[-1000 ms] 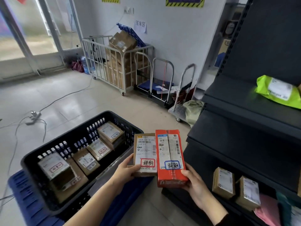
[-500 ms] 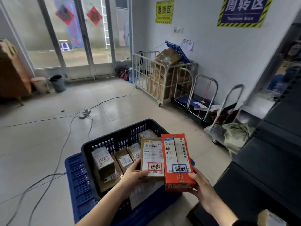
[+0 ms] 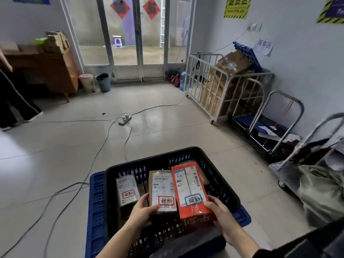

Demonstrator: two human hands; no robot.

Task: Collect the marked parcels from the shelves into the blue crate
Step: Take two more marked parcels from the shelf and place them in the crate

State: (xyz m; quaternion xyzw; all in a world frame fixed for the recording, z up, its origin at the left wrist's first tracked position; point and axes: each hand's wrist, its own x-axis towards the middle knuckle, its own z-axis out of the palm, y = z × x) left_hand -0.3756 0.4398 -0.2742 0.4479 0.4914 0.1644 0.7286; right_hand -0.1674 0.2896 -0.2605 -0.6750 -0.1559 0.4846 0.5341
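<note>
My left hand point(image 3: 143, 211) holds the near left corner of a brown parcel point(image 3: 162, 190), thumb pressed on top by its red-framed sticker. My right hand point(image 3: 221, 215) grips the near right corner of a red parcel point(image 3: 189, 189), thumb lying just beside its blue-framed sticker. The two parcels are side by side and touching, labels up, both held over the open black crate point(image 3: 154, 155), toward its near right part. Down in the crate, left of my left hand, lies another boxed parcel point(image 3: 127, 189) with a red-framed sticker. The crate sits on a blue pallet point(image 3: 96, 202) on the tiled floor point(image 3: 55, 155). A cage trolley point(image 3: 214, 90) of cardboard boxes stands well apart at the right wall.
</note>
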